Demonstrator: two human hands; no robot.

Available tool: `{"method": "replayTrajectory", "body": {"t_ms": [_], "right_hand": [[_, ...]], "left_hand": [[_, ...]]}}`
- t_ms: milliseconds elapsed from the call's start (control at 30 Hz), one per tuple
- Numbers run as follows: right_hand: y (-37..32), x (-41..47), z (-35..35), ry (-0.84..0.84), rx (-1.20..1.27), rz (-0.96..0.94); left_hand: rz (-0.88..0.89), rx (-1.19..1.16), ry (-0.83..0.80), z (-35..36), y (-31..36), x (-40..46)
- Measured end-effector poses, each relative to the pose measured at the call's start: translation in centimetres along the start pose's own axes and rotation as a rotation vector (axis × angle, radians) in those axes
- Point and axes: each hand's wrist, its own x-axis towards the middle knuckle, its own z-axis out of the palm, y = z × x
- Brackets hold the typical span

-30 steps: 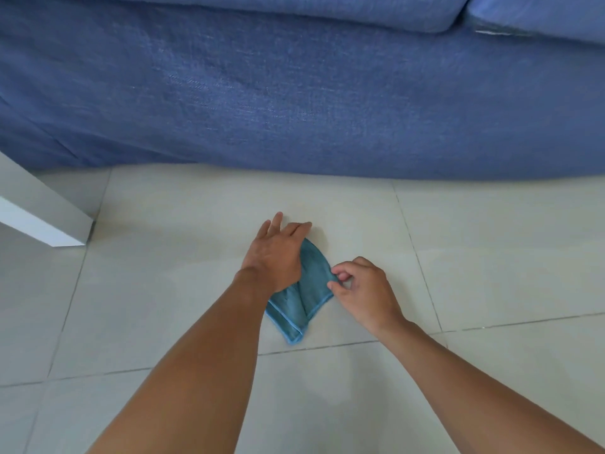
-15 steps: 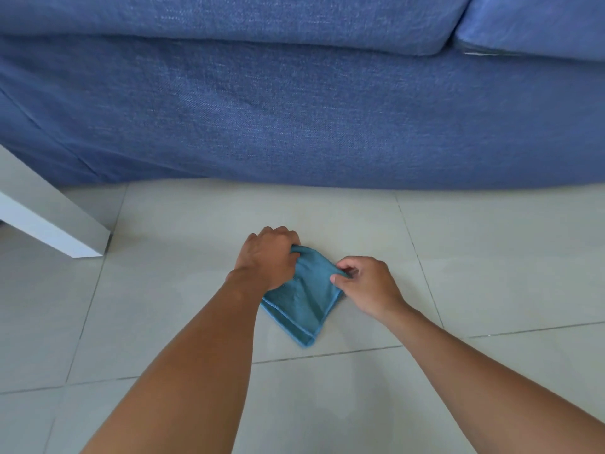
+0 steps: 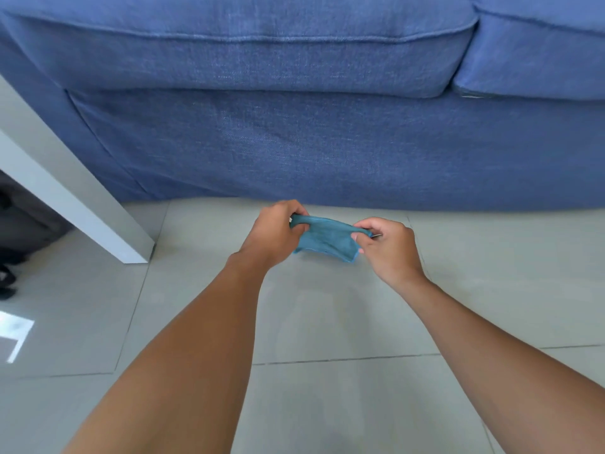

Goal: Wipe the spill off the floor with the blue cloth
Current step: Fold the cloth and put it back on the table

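From my head camera I see both my hands in front of me, above the pale tiled floor (image 3: 327, 404). My left hand (image 3: 273, 232) is closed on the left end of the blue cloth (image 3: 325, 239), with the fingers curled around the bunched fabric. My right hand (image 3: 388, 245) pinches the right end of the same cloth between the thumb and the fingers. The cloth is stretched between the two hands and hangs down a little in the middle, so it looks lifted from the floor, but I cannot tell if its lower edge touches the tile. On the tile below my hands there is a faint, slightly shiny patch (image 3: 320, 309), near the grout line. Behind the cloth stands the blue sofa (image 3: 294, 142), its base reaching the floor. At the left edge, a white furniture leg (image 3: 82, 204) stands on the floor, well apart from my hands.
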Motion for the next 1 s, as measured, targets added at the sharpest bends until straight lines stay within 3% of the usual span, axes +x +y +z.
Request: {"method": "replayTrajectory", "body": {"t_ms": [300,600,867,1000], "right_hand": [[-7.5,2.9,-2.4,-0.122,0.035,-0.131],[-21.3,9.2,-3.3,-0.287,0.043,-0.219],[-35.8,11.5,-3.5,-0.449,0.057,-0.459],[-42.6,10.4,-2.1,-0.504,0.175,-0.546]], "left_hand": [[0.019,0.061,0.115,-7.1,2.6,-0.3],[-0.081,0.078,0.321,-19.1,6.6,0.1],[-0.172,0.020,0.639,-29.3,12.4,-3.3],[-0.173,0.057,0.781,-34.4,14.9,-6.8]]}}
